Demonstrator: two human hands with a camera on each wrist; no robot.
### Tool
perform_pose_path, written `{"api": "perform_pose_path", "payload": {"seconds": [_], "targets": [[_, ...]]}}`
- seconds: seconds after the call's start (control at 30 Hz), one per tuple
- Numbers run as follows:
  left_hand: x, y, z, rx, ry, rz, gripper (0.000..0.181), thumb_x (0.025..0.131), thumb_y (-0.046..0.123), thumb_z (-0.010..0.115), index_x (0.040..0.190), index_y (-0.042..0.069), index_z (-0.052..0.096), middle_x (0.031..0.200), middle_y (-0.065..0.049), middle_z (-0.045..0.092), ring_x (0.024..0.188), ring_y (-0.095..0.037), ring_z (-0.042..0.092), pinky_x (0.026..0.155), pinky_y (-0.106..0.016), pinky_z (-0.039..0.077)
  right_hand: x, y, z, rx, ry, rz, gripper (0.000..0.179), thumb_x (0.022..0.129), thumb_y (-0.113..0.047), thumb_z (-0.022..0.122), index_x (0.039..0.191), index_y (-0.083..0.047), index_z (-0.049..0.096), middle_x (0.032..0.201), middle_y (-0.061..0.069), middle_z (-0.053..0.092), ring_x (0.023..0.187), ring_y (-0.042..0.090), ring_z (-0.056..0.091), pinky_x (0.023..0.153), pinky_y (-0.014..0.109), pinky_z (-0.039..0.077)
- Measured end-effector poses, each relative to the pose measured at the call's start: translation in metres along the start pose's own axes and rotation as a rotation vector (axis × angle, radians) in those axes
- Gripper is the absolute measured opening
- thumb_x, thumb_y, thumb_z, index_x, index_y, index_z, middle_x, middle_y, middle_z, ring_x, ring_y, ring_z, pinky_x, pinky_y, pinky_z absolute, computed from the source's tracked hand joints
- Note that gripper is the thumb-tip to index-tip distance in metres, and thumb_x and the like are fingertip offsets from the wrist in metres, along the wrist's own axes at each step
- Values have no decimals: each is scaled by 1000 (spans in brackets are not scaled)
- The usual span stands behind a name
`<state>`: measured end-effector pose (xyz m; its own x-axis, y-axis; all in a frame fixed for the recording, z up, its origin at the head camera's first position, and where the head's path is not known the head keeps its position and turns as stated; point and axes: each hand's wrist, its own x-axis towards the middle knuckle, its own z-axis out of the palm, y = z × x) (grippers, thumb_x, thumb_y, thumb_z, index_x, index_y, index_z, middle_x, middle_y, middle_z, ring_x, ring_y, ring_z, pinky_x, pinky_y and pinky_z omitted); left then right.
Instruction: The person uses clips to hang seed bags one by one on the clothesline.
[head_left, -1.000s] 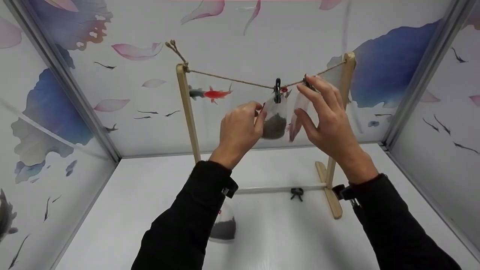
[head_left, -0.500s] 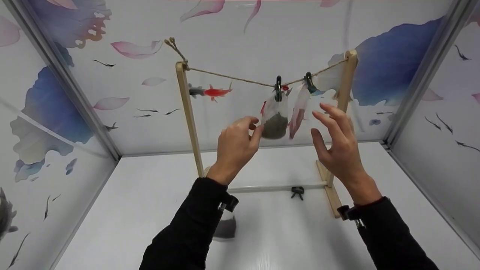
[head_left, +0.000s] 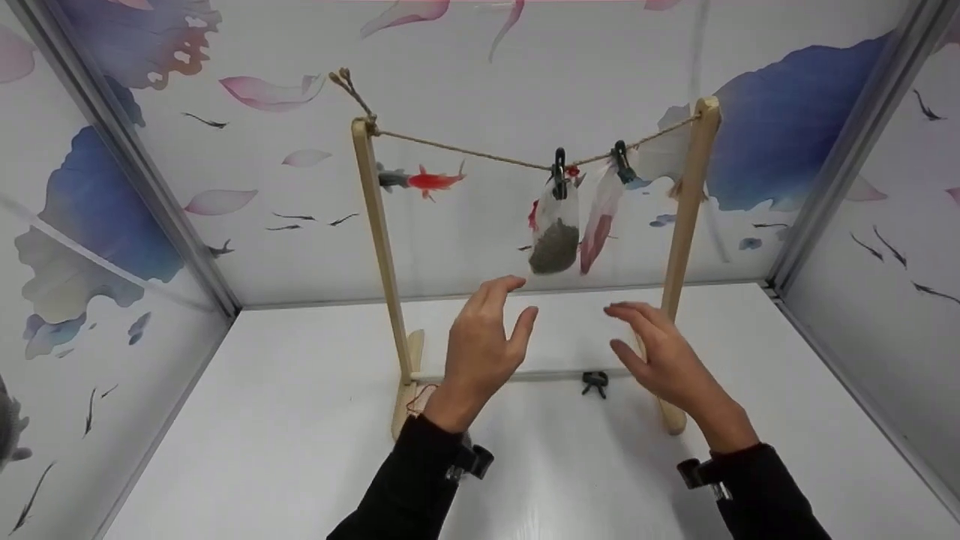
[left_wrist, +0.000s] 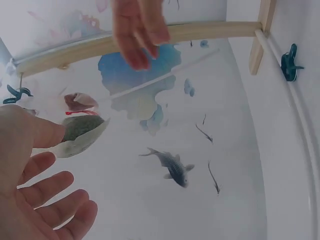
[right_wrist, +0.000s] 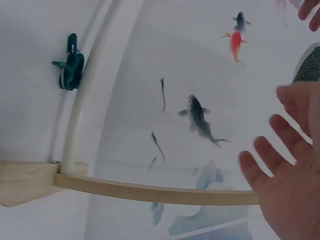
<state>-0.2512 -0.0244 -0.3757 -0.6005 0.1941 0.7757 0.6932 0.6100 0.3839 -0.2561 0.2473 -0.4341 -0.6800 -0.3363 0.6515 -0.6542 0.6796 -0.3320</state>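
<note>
The left hand and right hand have dropped below the grey-green sachet and pink sachet, fingers loose, holding nothing. Both sachets hang from the twine line, dark clips apparently bearing them unaided.

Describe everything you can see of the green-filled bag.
The green-filled bag looks thin, soft and translucent, pale above, with dark grey-green filling in its rounded lower part. A dark clip grips its top at the rope, and it hangs roughly upright beside the pink bag. Red shows at its left edge; what that is, I cannot tell. Neither the left hand nor the right hand holds it.
</note>
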Motion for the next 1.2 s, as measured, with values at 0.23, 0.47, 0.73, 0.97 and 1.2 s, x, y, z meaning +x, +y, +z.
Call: {"api": "perform_pose_path", "payload": {"seconds": [0.23, 0.47, 0.73, 0.97, 1.2], "targets": [[-35, -11, 11, -47, -5, -38, 36, 95, 17, 73, 126, 3, 62, 123, -9, 66, 116, -21, 64, 92, -37, 54, -32, 16, 23, 62, -340, 150, 42, 95, -3, 70, 136, -1, 58, 135, 13, 59, 127, 33, 55, 101, 51, 46], [-76, -20, 21, -132, -52, -175, 38, 95, 15, 72, 129, 3, 60, 128, -8, 63, 124, -22, 59, 98, -40, 51, -51, 20, 38, 101, -508, 252, 45, 98, -4, 63, 141, 6, 51, 142, 23, 53, 132, 42, 49, 104, 57, 41], [-109, -25, 31, -211, -99, -317, 37, 96, 16, 72, 129, 5, 60, 129, -7, 62, 118, -27, 61, 87, -42, 55, -62, 13, 51, 5, -584, 342, 47, 95, 2, 62, 141, 8, 53, 146, 26, 48, 133, 49, 44, 104, 61, 39], [-119, -25, 40, -216, -164, -351, 35, 96, 17, 71, 128, 7, 61, 127, -7, 63, 116, -28, 62, 93, -44, 53, -67, -3, 50, -81, -634, 285, 43, 90, 13, 64, 131, 2, 63, 145, 24, 49, 125, 50, 48, 89, 59, 49], [-126, -26, 46, -195, -234, -372, 36, 96, 17, 71, 128, 6, 60, 127, -7, 63, 113, -26, 63, 94, -42, 51, -69, -10, 49, -89, -634, 197, 42, 90, 16, 63, 128, -1, 67, 133, 19, 58, 111, 38, 56, 81, 45, 53]]}}
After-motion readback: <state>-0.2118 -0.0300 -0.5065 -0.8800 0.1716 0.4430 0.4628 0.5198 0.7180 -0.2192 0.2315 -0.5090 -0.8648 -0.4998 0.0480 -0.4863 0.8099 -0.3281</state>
